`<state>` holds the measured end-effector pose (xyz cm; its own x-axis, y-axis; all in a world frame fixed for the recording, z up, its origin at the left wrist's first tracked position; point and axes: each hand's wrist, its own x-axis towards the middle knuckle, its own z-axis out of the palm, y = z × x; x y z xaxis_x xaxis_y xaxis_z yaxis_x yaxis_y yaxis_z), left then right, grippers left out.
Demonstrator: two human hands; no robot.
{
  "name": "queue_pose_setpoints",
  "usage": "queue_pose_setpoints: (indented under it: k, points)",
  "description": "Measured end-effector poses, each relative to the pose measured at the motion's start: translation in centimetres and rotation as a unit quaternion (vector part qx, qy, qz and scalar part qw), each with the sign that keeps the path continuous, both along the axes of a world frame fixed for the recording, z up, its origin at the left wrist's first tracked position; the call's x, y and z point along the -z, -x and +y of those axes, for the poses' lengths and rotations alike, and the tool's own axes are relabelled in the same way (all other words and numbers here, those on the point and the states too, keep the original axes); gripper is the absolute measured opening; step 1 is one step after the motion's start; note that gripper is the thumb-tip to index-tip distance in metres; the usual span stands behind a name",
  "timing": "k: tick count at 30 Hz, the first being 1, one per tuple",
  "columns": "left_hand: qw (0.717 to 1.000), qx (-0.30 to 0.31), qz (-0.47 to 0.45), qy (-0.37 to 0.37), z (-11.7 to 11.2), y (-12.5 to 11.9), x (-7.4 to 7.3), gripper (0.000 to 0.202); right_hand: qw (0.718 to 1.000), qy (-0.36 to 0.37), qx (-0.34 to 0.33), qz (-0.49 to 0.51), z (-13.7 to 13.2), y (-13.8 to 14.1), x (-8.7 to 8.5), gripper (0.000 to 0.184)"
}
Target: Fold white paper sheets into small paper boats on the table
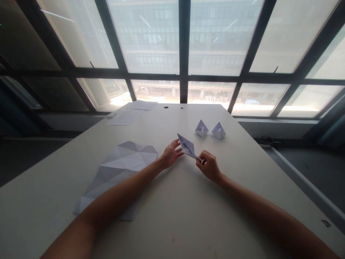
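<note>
A folded white paper piece (186, 145), pointed and boat-like, is held in the air above the table between my hands. My right hand (208, 165) pinches its long narrow end. My left hand (170, 154) grips its wider end with the fingertips. Two finished-looking paper boats (201, 128) (218, 130) stand upright just beyond my hands. To the left of my left hand, a large creased sheet of paper (121, 169) lies flat, partly hidden by my left forearm.
A long white table (178, 223) runs towards a wall of large windows (184, 43). A stack of paper sheets (141, 105) and a loose sheet (125, 118) lie at its far end. A small white object (111, 115) sits near the far left edge.
</note>
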<state>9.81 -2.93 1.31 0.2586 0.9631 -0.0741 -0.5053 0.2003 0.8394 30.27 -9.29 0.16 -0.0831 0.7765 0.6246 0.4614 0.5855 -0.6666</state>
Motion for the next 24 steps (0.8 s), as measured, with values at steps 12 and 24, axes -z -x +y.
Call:
queue_pose_setpoints:
  k: [12,24]
  points:
    - [0.975,0.06,0.201,-0.075,-2.6,-1.8,-0.3,0.019,0.994,0.101,-0.006,0.033,0.1,-0.2,-0.5,0.042]
    - [0.926,0.127,0.309,-0.178,-2.7,-1.0,-0.4,0.033,0.943,0.302,-0.098,0.099,1.7,-0.7,-0.7,0.023]
